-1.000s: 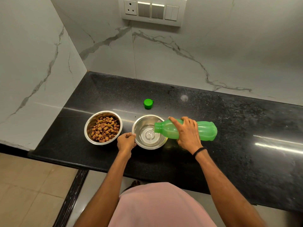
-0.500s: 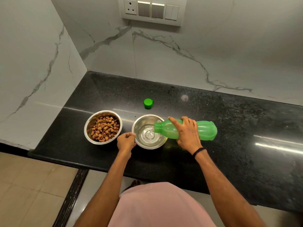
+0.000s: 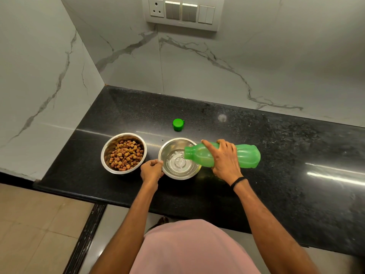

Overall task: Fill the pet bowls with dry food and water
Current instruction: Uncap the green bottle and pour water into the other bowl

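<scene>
Water (image 3: 178,164) lies shallow in the steel water bowl (image 3: 172,142), which I see in my head view near the front edge of the black table (image 3: 286,186), a little left of centre. Taking that bowl as the dial, the green bottle (image 3: 247,156) comes in from 3 o'clock. It lies nearly level above the table, with its open mouth over the bowl's right half and a thin stream running from it into the water. The right hand (image 3: 225,162) grips the bottle round its middle from above. Its fingers (image 3: 209,145) are curled over the far side, with the index finger stretched along the shoulder toward the neck; I cannot see the thumb. A dark band (image 3: 239,181) sits on that wrist. The left hand (image 3: 151,171) is at 8 o'clock on the bowl, its fingers (image 3: 157,163) curled and pinching the rim. At 9 o'clock, just beside the water bowl but apart from it, stands the food bowl (image 3: 106,149), also steel, holding a heap of brown kibble (image 3: 126,155). At 12 o'clock, farther back on the table and apart from both bowls, sits the green cap (image 3: 178,124). Higher up at 12 o'clock, a white switch panel (image 3: 182,11) is mounted on the marble wall (image 3: 276,56). At 6 o'clock, below the table edge, I see the person's pink shirt (image 3: 193,252).
</scene>
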